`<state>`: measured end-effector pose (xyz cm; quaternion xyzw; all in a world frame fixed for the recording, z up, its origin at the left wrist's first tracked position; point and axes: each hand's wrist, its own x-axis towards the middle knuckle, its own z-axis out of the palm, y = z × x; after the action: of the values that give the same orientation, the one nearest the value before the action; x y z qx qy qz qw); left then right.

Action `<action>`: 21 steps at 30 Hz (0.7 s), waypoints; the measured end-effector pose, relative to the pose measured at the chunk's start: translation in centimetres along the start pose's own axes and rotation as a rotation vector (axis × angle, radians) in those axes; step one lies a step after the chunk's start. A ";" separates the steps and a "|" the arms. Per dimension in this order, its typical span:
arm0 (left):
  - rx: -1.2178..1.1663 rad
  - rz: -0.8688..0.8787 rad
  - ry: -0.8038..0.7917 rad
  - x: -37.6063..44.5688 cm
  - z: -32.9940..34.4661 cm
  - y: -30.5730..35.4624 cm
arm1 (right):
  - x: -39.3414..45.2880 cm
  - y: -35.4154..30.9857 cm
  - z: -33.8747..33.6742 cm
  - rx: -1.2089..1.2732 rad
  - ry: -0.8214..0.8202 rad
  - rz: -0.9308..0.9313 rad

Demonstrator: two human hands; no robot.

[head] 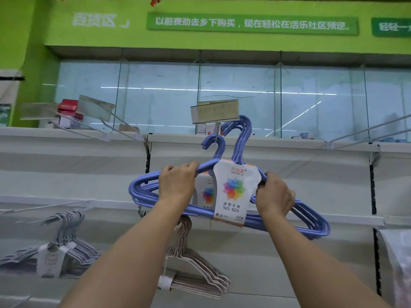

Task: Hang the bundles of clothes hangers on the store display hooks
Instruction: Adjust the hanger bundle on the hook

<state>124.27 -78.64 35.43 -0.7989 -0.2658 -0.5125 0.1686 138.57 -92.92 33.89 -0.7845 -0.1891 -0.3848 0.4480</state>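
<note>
Two blue hanger bundles raised to a display hook under a price tag, rear bundle's hooks on the wire. Left hand and right hand curled tight around the shoulders. Pink bundle and grey bundle hanging on the rack below.

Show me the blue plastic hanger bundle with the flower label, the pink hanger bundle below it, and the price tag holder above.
blue plastic hanger bundle (231, 192): head view, on its white label.
pink hanger bundle (200, 278): head view, on its shoulders.
price tag holder (214, 111): head view, on its face.
</note>
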 end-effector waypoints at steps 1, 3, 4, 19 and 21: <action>-0.002 -0.001 0.002 0.2 0.2 -0.5 | 0.0 -0.3 0.4 0.006 0.002 0.006; 0.003 -0.005 0.011 0.6 0.5 -1.5 | 0.0 -1.1 1.1 0.014 0.002 0.013; 0.005 -0.005 0.020 0.8 0.7 -2.0 | -0.1 -1.5 1.4 0.022 0.002 0.020; -0.005 -0.005 -0.014 0.3 4.4 -5.3 | -1.2 -2.8 6.0 -0.038 -0.078 -0.067; -0.063 -0.042 -0.053 -0.5 5.2 -5.4 | -0.8 -2.6 6.1 -0.085 -0.078 -0.099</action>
<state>124.70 -71.60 32.81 -0.8114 -0.2707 -0.5026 0.1255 139.00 -86.27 32.85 -0.8070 -0.2286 -0.3833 0.3867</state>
